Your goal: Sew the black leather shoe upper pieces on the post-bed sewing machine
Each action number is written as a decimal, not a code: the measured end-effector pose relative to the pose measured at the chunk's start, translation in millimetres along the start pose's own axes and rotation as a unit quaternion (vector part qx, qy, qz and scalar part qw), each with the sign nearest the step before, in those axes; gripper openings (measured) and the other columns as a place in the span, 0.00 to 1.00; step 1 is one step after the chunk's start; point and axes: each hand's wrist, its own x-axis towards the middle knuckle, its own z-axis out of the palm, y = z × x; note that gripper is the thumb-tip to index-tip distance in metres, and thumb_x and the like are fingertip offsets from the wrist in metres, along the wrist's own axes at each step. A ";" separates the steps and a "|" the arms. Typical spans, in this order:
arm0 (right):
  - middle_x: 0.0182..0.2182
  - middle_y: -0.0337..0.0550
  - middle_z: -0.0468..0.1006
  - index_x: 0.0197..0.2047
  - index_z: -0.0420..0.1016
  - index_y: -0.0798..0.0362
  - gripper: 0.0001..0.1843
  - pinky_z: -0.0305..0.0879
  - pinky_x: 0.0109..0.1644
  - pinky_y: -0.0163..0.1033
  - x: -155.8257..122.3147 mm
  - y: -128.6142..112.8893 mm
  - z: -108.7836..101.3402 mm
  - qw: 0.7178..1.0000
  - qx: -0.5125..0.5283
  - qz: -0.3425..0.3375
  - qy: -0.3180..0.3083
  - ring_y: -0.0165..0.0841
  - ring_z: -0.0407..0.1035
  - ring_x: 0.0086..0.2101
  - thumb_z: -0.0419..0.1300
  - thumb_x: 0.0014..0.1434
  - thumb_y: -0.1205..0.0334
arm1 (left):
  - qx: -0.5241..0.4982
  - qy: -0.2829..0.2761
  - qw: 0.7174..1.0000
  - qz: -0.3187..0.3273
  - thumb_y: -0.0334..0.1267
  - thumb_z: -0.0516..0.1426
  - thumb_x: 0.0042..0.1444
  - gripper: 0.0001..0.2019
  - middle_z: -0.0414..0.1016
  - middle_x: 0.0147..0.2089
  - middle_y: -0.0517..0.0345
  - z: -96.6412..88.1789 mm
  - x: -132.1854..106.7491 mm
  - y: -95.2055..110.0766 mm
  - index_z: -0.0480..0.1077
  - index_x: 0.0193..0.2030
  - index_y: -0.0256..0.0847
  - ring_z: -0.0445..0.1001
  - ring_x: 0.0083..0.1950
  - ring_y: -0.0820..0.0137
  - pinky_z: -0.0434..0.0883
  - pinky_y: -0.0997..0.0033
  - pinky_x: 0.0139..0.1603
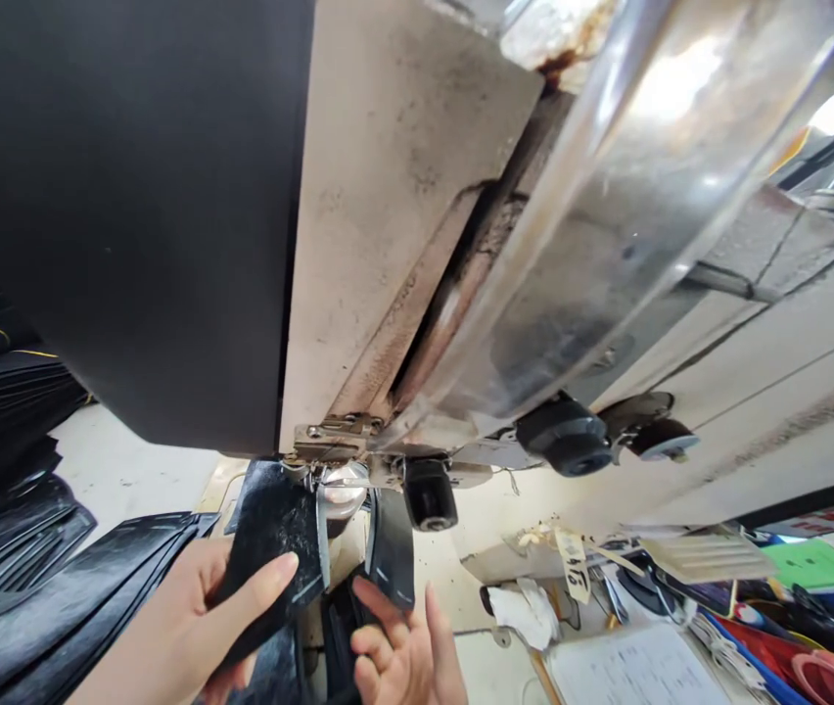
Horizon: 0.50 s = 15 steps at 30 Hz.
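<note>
My left hand (222, 607) pinches a black leather-like piece (274, 529), thumb on top and fingers beneath. The piece reaches up to the metal parts at the foot of a sewing machine (402, 215). A second black strip (393, 543) hangs just right of it, with a pale edge; whether both belong to one piece I cannot tell. Palm up, my right hand (409, 646) is under that strip, its fingers loosely curled and the thumb apart. One fingertip is close to the strip's lower edge; contact is unclear. More black material (340, 627) lies between my hands.
The machine's head fills the upper view, with black knobs (430, 494) low on it. Stacked black pieces (13, 578) lie at left. At right are a white paper (633, 666), a white cloth wad (527, 615), a green sheet (817, 565) and cluttered tools.
</note>
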 end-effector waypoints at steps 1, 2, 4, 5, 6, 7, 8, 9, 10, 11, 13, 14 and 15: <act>0.23 0.41 0.85 0.30 0.82 0.54 0.28 0.76 0.23 0.27 1.1 -4.8 -2.0 1.000 -0.007 -0.019 0.011 0.28 0.78 0.20 0.80 0.35 0.41 | 0.009 -0.001 1.000 -0.006 0.59 0.66 0.45 0.26 0.59 0.09 0.66 -3.4 3.2 1.3 0.61 0.16 0.43 0.51 0.10 0.79 0.49 0.77 0.14; 0.21 0.39 0.85 0.31 0.81 0.54 0.26 0.74 0.23 0.25 1.4 -8.3 -2.7 0.999 -0.016 -0.036 0.023 0.26 0.77 0.19 0.82 0.34 0.46 | 0.019 -0.002 1.000 -0.012 0.60 0.66 0.45 0.26 0.60 0.10 0.66 -6.9 7.2 1.4 0.61 0.17 0.43 0.52 0.11 0.80 0.49 0.78 0.14; 0.22 0.39 0.85 0.31 0.79 0.54 0.26 0.72 0.21 0.22 0.1 -12.7 -0.6 0.996 -0.031 -0.068 0.045 0.23 0.75 0.18 0.84 0.32 0.52 | 0.031 -0.008 0.999 -0.015 0.64 0.65 0.44 0.27 0.62 0.12 0.66 -13.9 17.4 -1.6 0.62 0.21 0.43 0.53 0.12 0.79 0.50 0.79 0.15; 0.22 0.39 0.85 0.31 0.78 0.54 0.27 0.71 0.20 0.21 -1.0 -14.1 1.5 0.995 -0.037 -0.081 0.052 0.23 0.75 0.17 0.84 0.32 0.53 | 0.033 -0.017 0.999 -0.010 0.66 0.64 0.45 0.27 0.63 0.13 0.66 -17.3 22.9 -4.0 0.63 0.22 0.43 0.54 0.13 0.79 0.51 0.79 0.15; 0.21 0.39 0.84 0.31 0.78 0.55 0.28 0.71 0.19 0.21 -2.0 -15.2 3.7 0.993 -0.042 -0.090 0.056 0.23 0.74 0.17 0.84 0.31 0.53 | 0.035 -0.029 0.999 -0.003 0.66 0.63 0.46 0.27 0.63 0.14 0.67 -20.4 28.0 -6.4 0.64 0.24 0.43 0.54 0.14 0.79 0.51 0.79 0.15; 0.21 0.39 0.84 0.31 0.77 0.56 0.28 0.71 0.19 0.21 -2.9 -16.1 5.7 0.993 -0.043 -0.095 0.057 0.23 0.74 0.17 0.84 0.31 0.52 | 0.038 -0.044 0.998 0.004 0.67 0.62 0.48 0.27 0.64 0.15 0.67 -23.1 32.6 -8.4 0.64 0.25 0.43 0.54 0.14 0.79 0.52 0.78 0.16; 0.20 0.38 0.84 0.30 0.77 0.56 0.28 0.70 0.18 0.21 -3.4 -17.0 7.3 0.993 -0.043 -0.098 0.057 0.23 0.74 0.16 0.84 0.31 0.52 | 0.043 -0.056 0.997 0.008 0.66 0.62 0.49 0.27 0.64 0.16 0.67 -25.2 36.2 -9.6 0.64 0.25 0.43 0.55 0.14 0.79 0.52 0.78 0.16; 0.20 0.38 0.83 0.30 0.77 0.56 0.28 0.70 0.18 0.21 -3.5 -17.9 8.4 0.992 -0.042 -0.102 0.054 0.23 0.74 0.16 0.84 0.31 0.52 | 0.051 -0.064 0.997 0.008 0.66 0.61 0.50 0.27 0.63 0.16 0.67 -26.8 39.0 -9.8 0.64 0.26 0.43 0.54 0.14 0.79 0.50 0.78 0.16; 0.20 0.38 0.83 0.30 0.77 0.57 0.28 0.70 0.18 0.20 -3.1 -18.7 9.2 0.992 -0.040 -0.107 0.050 0.23 0.74 0.16 0.84 0.32 0.52 | 0.059 -0.069 0.996 0.006 0.67 0.61 0.50 0.27 0.63 0.15 0.68 -27.7 41.0 -8.8 0.63 0.26 0.43 0.53 0.14 0.79 0.49 0.78 0.16; 0.20 0.38 0.83 0.30 0.77 0.57 0.28 0.69 0.18 0.20 -2.3 -19.4 9.6 0.992 -0.038 -0.113 0.046 0.23 0.73 0.16 0.84 0.33 0.53 | 0.059 -0.072 0.996 0.004 0.68 0.61 0.50 0.28 0.61 0.15 0.69 -28.0 42.3 -6.8 0.62 0.26 0.43 0.52 0.14 0.79 0.48 0.79 0.16; 0.21 0.40 0.83 0.31 0.77 0.57 0.27 0.69 0.18 0.20 0.3 -21.0 10.4 0.991 -0.037 -0.124 0.035 0.23 0.74 0.16 0.84 0.34 0.54 | 0.045 -0.075 0.996 0.008 0.67 0.62 0.49 0.28 0.58 0.14 0.70 -27.5 44.6 -0.4 0.62 0.25 0.43 0.48 0.14 0.81 0.45 0.79 0.16; 0.21 0.41 0.84 0.31 0.77 0.58 0.26 0.68 0.18 0.20 1.9 -21.9 11.0 0.990 -0.037 -0.129 0.032 0.23 0.74 0.17 0.83 0.36 0.55 | 0.030 -0.078 0.996 0.013 0.65 0.62 0.50 0.27 0.57 0.14 0.71 -27.0 46.0 3.4 0.62 0.25 0.43 0.46 0.15 0.81 0.44 0.79 0.17; 0.22 0.42 0.84 0.32 0.77 0.58 0.26 0.68 0.19 0.20 3.6 -23.0 11.8 0.990 -0.039 -0.134 0.030 0.23 0.74 0.17 0.83 0.36 0.56 | 0.014 -0.082 0.996 0.019 0.63 0.63 0.50 0.26 0.56 0.14 0.72 -26.6 48.0 7.1 0.63 0.25 0.42 0.44 0.16 0.82 0.43 0.79 0.17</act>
